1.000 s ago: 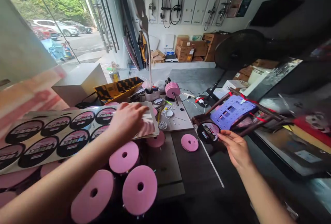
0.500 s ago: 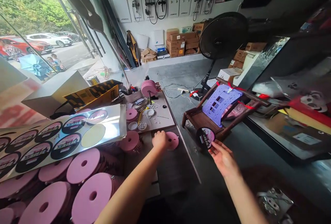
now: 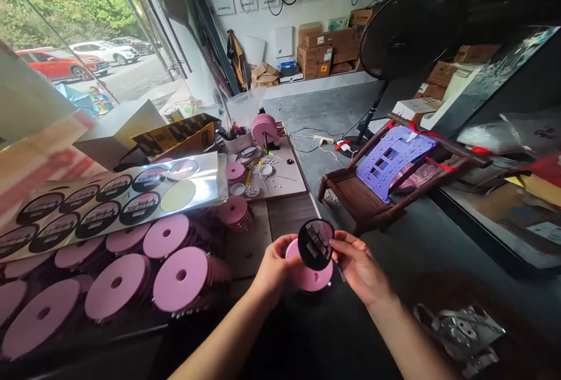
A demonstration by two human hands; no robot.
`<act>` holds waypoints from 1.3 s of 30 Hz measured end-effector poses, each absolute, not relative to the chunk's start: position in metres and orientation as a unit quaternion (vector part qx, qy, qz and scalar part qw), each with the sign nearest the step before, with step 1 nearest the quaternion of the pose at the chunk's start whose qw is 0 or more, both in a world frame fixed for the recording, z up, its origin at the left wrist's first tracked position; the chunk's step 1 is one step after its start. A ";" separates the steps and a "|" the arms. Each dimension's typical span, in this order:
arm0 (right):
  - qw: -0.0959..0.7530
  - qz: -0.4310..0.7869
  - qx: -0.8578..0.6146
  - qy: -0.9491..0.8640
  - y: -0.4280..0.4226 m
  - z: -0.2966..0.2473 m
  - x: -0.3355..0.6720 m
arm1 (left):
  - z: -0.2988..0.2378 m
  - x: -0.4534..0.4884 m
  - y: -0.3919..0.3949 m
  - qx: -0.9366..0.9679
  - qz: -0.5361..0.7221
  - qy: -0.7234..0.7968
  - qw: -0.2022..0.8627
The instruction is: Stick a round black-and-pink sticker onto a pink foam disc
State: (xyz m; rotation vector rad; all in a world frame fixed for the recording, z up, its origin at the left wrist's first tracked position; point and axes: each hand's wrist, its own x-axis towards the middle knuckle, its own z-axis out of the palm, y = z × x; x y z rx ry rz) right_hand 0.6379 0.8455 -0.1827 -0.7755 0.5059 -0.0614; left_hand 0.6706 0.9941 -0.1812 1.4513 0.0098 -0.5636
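Note:
My right hand pinches a round black-and-pink sticker at its right edge. Behind and below the sticker is a pink foam disc, gripped at its left side by my left hand. The sticker overlaps the disc's upper part; whether the two touch I cannot tell. To the left lies a sheet of round stickers, with one bare pale circle. Rows of stacked pink foam discs stand in front of and partly under that sheet.
Ahead, a work board carries small beads, little dishes and pink discs on a spindle. A wooden chair with a purple plastic backrest is on the right. Behind it stands a black fan; cables and a power strip cross the floor.
My left hand has lifted the pink disc from the table and brought it nearer. My right hand has moved the sticker leftward over the disc. The view has shifted.

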 end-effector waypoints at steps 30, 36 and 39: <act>0.707 0.190 -0.660 0.168 0.946 -0.185 0.572 | -0.198 0.555 1.138 0.265 -0.409 0.124 0.864; 0.715 0.155 -0.657 0.181 0.948 -0.187 0.571 | -0.197 0.556 1.135 0.278 -0.385 0.113 0.873; 0.715 0.151 -0.658 0.179 0.949 -0.188 0.572 | -0.197 0.556 1.134 0.279 -0.386 0.111 0.872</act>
